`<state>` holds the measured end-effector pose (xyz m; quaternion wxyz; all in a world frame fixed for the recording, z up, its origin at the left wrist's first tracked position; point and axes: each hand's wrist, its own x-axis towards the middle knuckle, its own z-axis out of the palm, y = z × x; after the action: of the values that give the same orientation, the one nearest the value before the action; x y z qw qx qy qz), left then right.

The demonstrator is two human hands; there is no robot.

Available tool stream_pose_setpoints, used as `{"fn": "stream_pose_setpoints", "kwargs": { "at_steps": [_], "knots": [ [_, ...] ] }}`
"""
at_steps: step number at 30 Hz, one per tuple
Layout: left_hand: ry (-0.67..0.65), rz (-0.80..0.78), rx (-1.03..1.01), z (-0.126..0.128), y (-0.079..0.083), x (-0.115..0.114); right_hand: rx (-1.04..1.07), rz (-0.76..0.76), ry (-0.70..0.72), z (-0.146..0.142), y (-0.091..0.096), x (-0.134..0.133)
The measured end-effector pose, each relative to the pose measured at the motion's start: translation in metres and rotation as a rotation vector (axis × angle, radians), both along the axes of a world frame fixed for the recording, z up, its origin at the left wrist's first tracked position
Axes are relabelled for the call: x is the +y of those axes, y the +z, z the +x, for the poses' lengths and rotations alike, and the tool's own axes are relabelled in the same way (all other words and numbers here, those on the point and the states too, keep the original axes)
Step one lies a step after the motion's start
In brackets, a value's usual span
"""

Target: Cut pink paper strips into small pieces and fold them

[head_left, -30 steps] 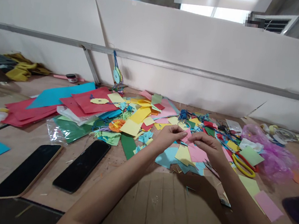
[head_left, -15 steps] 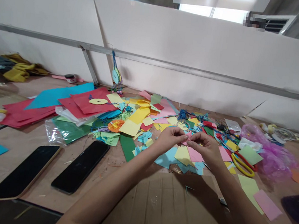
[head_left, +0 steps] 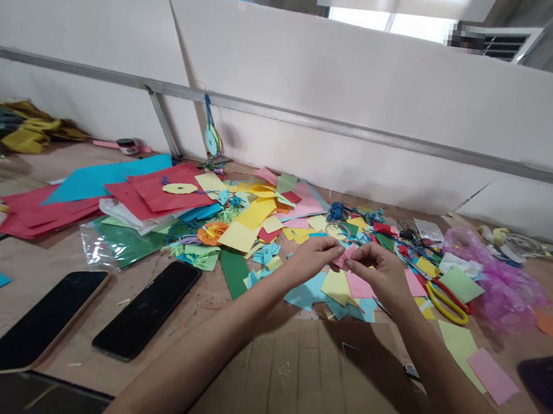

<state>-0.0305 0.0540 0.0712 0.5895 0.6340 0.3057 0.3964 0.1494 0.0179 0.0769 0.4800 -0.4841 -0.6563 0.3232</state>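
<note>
A small piece of pink paper (head_left: 346, 256) is pinched between my two hands, above the heap of coloured paper. My left hand (head_left: 318, 256) grips its left side with thumb and fingers together. On its right side, my right hand (head_left: 374, 265) holds it the same way. Beneath the hands lie light blue paper scraps (head_left: 306, 292) and a pale yellow piece (head_left: 338, 287). Yellow-and-red-handled scissors (head_left: 446, 303) rest just right of my right hand. Below my forearms is a brown cardboard sheet (head_left: 285, 383).
Two black phones (head_left: 147, 312) lie at the left front. Red paper sheets (head_left: 168, 187) and a blue sheet (head_left: 108, 180) are stacked farther back. A pink plastic bag (head_left: 509, 282) sits at the right. A paper ornament (head_left: 213, 139) hangs from the rail of the white partition (head_left: 373, 78).
The pink paper now shows more between my fingertips and looks turned slightly. My hands stay in nearly the same place; the whole view has shifted a little.
</note>
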Motion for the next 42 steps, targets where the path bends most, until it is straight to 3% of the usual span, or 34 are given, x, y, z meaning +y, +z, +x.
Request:
{"fn": "stream_pose_setpoints", "kwargs": {
  "at_steps": [14,25,30,35,42],
  "knots": [
    [-0.046,0.049,0.026,0.000,-0.004,0.003,0.118,-0.090,0.042,0.000,0.000,0.000],
    [-0.053,0.021,0.042,0.001,-0.005,0.002,0.090,-0.106,0.018,0.001,0.000,-0.001],
    [-0.060,-0.079,-0.066,0.001,-0.001,0.001,0.138,-0.110,0.096,0.002,0.006,-0.002],
    [-0.100,-0.190,-0.112,-0.002,0.002,0.001,0.158,-0.076,0.100,0.005,0.003,0.001],
    [-0.025,-0.130,-0.103,-0.001,-0.002,0.003,0.028,0.042,0.131,0.010,0.005,0.001]
  ]
}}
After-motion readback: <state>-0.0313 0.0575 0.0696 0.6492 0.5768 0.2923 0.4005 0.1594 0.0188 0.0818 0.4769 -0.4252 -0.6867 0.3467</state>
